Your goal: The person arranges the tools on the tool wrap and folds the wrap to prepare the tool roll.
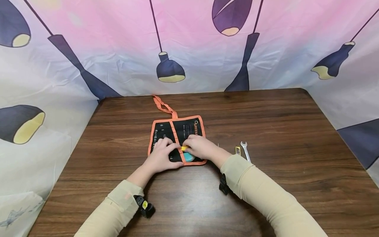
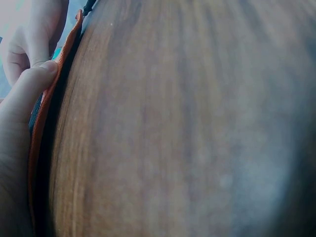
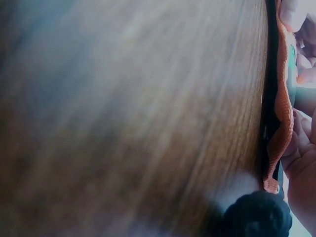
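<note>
A black tool pouch with orange trim lies spread on the table. On its left panel lies my left hand, with curled fingers at the middle orange strip and the thumb on the lower orange edge. Over the right panel, my right hand pinches a small yellow piece at that strip; its kind is mostly hidden by the fingers. Just below it, a teal rounded item sits partly under the strip. Both wrist views catch the pouch only edge-on, with its orange trim near the fingers.
Right of the pouch, a metal wrench lies beside a small yellow-and-black item, partly behind the right sleeve. An orange strap runs from the pouch to the table's back edge. A printed cloth hangs behind the wooden table.
</note>
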`<action>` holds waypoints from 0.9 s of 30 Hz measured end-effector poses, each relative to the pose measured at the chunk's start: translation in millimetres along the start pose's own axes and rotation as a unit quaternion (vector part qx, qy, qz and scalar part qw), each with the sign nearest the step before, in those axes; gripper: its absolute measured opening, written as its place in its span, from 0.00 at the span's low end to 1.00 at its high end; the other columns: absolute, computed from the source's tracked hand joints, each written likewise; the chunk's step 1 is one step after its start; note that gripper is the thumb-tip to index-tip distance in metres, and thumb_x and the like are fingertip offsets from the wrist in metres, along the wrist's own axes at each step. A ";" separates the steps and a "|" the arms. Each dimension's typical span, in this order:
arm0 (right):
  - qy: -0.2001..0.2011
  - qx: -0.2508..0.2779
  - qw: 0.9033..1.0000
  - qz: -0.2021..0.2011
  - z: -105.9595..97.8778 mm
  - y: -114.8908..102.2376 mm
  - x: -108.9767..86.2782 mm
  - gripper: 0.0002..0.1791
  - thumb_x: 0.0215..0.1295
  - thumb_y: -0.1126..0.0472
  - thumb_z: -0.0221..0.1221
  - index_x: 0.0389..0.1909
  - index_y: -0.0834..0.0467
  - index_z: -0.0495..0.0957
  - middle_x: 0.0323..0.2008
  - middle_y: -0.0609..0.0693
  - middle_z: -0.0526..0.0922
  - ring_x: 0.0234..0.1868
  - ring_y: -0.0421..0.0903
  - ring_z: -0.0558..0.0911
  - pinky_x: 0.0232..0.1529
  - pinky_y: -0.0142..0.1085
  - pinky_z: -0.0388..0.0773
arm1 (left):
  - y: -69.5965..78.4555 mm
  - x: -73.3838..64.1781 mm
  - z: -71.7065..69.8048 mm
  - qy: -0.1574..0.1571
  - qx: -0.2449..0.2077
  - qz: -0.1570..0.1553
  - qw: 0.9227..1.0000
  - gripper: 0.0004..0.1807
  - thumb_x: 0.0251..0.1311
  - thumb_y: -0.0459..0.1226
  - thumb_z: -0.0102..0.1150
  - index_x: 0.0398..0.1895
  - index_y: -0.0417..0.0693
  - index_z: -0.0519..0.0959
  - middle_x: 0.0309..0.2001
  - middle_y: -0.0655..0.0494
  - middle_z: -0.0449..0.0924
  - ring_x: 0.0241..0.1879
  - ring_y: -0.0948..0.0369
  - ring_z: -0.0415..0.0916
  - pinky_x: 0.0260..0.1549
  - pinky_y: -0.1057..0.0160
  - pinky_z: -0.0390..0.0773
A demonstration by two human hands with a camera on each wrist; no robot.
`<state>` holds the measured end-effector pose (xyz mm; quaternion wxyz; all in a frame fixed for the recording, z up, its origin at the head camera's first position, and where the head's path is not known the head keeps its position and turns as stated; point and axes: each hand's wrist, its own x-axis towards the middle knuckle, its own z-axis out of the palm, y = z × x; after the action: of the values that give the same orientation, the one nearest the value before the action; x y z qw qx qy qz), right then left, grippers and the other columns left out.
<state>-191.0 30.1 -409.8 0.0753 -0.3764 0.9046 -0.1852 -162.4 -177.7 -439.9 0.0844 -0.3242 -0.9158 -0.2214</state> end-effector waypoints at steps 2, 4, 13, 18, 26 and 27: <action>0.000 0.000 1.000 0.000 0.0 0.5 0.3 0.11 0.67 0.61 0.55 0.46 0.56 0.81 0.38 0.49 0.77 0.37 0.42 0.73 0.40 0.35 0.71 | -0.6 0.4 0.6 0.001 0.002 0.001 1.000 0.27 0.40 0.57 0.70 0.43 0.56 0.79 0.39 0.57 0.64 0.38 0.57 0.58 0.37 0.58 0.59; -0.001 -0.001 1.000 0.001 -0.1 0.9 0.5 0.11 0.67 0.61 0.55 0.47 0.56 0.81 0.38 0.49 0.77 0.37 0.42 0.73 0.40 0.35 0.71 | -1.2 0.6 1.3 0.001 0.002 0.002 1.000 0.27 0.40 0.57 0.70 0.43 0.56 0.79 0.39 0.57 0.64 0.38 0.57 0.58 0.37 0.58 0.59; -0.001 0.001 1.000 -0.002 0.5 1.3 -0.5 0.12 0.67 0.60 0.55 0.47 0.56 0.81 0.39 0.49 0.78 0.38 0.42 0.74 0.40 0.36 0.71 | -1.7 0.7 1.0 0.002 0.002 0.006 1.000 0.27 0.40 0.57 0.70 0.43 0.56 0.79 0.38 0.57 0.64 0.38 0.57 0.58 0.37 0.57 0.60; 0.000 0.010 1.000 0.005 0.9 1.1 -0.6 0.12 0.67 0.59 0.55 0.47 0.56 0.81 0.40 0.49 0.78 0.38 0.42 0.74 0.41 0.36 0.71 | -1.2 -0.6 0.1 -0.001 0.007 0.002 1.000 0.27 0.40 0.57 0.69 0.44 0.56 0.79 0.39 0.57 0.65 0.38 0.57 0.59 0.38 0.57 0.61; 0.008 0.026 1.000 0.006 -0.3 4.8 -3.0 0.11 0.66 0.59 0.56 0.46 0.55 0.81 0.38 0.48 0.78 0.35 0.41 0.73 0.37 0.34 0.71 | -1.1 -0.6 -1.5 -0.007 0.021 -0.001 1.000 0.28 0.42 0.59 0.68 0.45 0.56 0.79 0.40 0.56 0.66 0.39 0.57 0.60 0.40 0.56 0.61; 0.009 0.029 1.000 0.007 -1.3 5.8 -3.6 0.11 0.66 0.59 0.56 0.46 0.55 0.81 0.38 0.47 0.77 0.35 0.41 0.73 0.37 0.34 0.71 | -1.3 0.0 -2.1 -0.008 0.023 -0.003 1.000 0.28 0.42 0.59 0.67 0.46 0.56 0.79 0.40 0.57 0.66 0.39 0.57 0.60 0.40 0.56 0.61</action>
<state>-192.6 36.7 -411.0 0.0786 -0.3662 0.9022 -0.2140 -163.2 -179.5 -438.5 0.0840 -0.3214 -0.9222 -0.1979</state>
